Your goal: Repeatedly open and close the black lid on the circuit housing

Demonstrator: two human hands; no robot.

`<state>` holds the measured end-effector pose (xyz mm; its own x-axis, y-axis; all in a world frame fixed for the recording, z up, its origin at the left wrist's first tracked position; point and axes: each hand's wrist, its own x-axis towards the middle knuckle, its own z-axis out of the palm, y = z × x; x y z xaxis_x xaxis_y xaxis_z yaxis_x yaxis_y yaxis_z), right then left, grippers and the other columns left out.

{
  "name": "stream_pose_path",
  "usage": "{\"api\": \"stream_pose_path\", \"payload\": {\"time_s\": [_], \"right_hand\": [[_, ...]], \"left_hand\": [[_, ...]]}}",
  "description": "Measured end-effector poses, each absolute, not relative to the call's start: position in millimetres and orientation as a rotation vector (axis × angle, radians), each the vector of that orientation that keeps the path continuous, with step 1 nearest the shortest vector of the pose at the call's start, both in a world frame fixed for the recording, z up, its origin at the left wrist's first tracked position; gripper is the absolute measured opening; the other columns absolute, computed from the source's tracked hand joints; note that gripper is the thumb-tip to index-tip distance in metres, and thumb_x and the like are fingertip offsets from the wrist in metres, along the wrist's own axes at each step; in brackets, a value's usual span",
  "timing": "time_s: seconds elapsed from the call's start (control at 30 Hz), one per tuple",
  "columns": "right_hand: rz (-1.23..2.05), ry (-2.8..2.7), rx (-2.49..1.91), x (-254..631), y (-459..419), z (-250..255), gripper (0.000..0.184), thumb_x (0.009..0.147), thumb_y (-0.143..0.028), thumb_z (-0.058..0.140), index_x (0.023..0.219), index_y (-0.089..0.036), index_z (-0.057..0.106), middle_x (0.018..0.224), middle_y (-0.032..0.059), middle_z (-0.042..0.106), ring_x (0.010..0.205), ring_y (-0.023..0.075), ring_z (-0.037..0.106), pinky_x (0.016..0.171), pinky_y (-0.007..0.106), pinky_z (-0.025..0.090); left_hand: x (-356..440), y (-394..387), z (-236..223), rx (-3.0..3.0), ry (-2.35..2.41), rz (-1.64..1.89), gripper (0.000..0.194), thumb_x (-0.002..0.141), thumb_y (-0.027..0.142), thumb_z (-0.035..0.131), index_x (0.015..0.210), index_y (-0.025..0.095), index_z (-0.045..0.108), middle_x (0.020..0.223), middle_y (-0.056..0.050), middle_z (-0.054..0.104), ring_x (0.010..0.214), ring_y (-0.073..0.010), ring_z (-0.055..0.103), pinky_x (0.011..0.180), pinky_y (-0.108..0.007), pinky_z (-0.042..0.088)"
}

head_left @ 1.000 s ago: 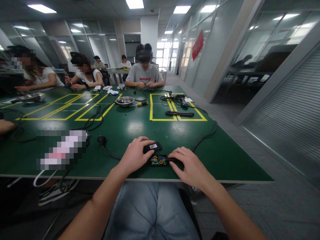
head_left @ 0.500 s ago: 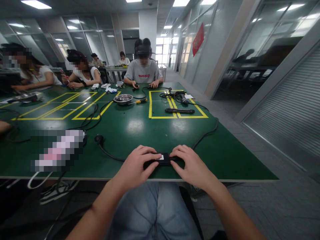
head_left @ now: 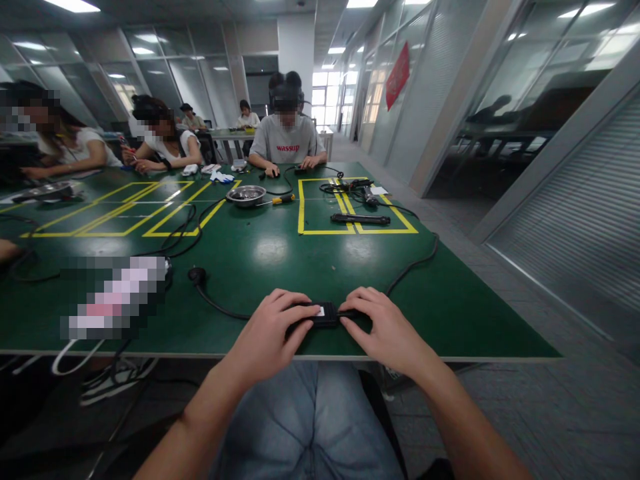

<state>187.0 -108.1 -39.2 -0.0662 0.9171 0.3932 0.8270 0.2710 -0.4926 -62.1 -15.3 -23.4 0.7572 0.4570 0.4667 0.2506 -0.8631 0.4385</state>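
A small black adapter box (head_left: 325, 315) with a white label lies on the green table (head_left: 280, 257) near its front edge. My left hand (head_left: 273, 330) grips its left end, fingers curled over the top. My right hand (head_left: 383, 327) presses on its right end, fingers bent around it. A black cable (head_left: 220, 307) runs from the box's left side to a plug (head_left: 196, 274). Another black cable (head_left: 413, 267) leaves to the right and curves away toward the far side.
Further off lie a metal bowl (head_left: 245, 195), a yellow-handled screwdriver (head_left: 280, 199), a long black bar (head_left: 360, 219) inside yellow floor-tape rectangles, and loose cables. Several people sit working at the far end and the left. A blurred-out item (head_left: 113, 297) lies at left.
A second ago the black cover was apart in my left hand and the box's open inside showed. Now the cover sits on the box and both hands press on it.
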Motion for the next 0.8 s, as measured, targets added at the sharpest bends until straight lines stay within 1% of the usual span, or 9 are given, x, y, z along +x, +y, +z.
{"api": "stream_pose_path", "payload": {"time_s": [0.23,0.4,0.5,0.6,0.7,0.8], "right_hand": [[0.176,-1.916,-1.58,187,-109,-39,0.014,0.097,-0.012,0.07,0.105,-0.024,0.074,0.106,0.0059,0.073,0.101,0.0273,0.07,0.091,0.045,0.053],[0.174,-1.904,-1.586,186,-109,-39,0.013,0.098,-0.014,0.07,0.104,-0.024,0.075,0.106,0.0061,0.074,0.102,0.0275,0.069,0.092,0.044,0.054],[0.174,-1.905,-1.581,187,-108,-39,0.013,0.098,-0.014,0.069,0.103,-0.024,0.075,0.106,0.0064,0.074,0.102,0.0278,0.07,0.092,0.044,0.054],[0.179,-1.909,-1.572,186,-108,-38,0.012,0.098,-0.015,0.068,0.103,-0.024,0.075,0.105,0.0068,0.075,0.101,0.0279,0.07,0.091,0.045,0.054],[0.215,-1.879,-1.519,185,-108,-37,0.012,0.1,-0.017,0.065,0.105,-0.023,0.074,0.105,0.0069,0.076,0.1,0.0268,0.071,0.092,0.044,0.055],[0.256,-1.869,-1.486,183,-108,-35,0.012,0.099,-0.019,0.07,0.11,-0.023,0.073,0.108,0.0064,0.078,0.101,0.0263,0.072,0.093,0.043,0.056]], "left_hand": [[-62,-15,-21,2.541,0.556,0.782,0.028,0.103,0.016,0.065,0.127,0.025,0.077,0.129,-0.009,0.077,0.118,-0.0278,0.066,0.105,-0.047,0.057],[-62,-17,-19,2.508,0.585,0.794,0.026,0.104,0.019,0.063,0.127,0.025,0.075,0.125,-0.008,0.078,0.115,-0.0274,0.067,0.104,-0.044,0.057],[-59,-16,-22,2.434,0.731,0.893,0.021,0.103,0.021,0.061,0.122,0.023,0.071,0.119,-0.009,0.078,0.112,-0.0277,0.069,0.101,-0.044,0.058],[-54,-9,-28,2.356,0.927,0.982,0.017,0.098,0.017,0.061,0.113,0.024,0.068,0.119,-0.009,0.079,0.113,-0.0286,0.069,0.101,-0.045,0.059],[-52,-2,-32,2.36,0.975,0.934,0.015,0.098,0.017,0.061,0.107,0.025,0.071,0.121,-0.008,0.081,0.113,-0.0285,0.073,0.101,-0.047,0.06],[-53,0,-33,2.419,0.911,0.946,0.021,0.103,0.02,0.057,0.106,0.024,0.077,0.128,-0.01,0.08,0.12,-0.0289,0.074,0.106,-0.048,0.06]]}}
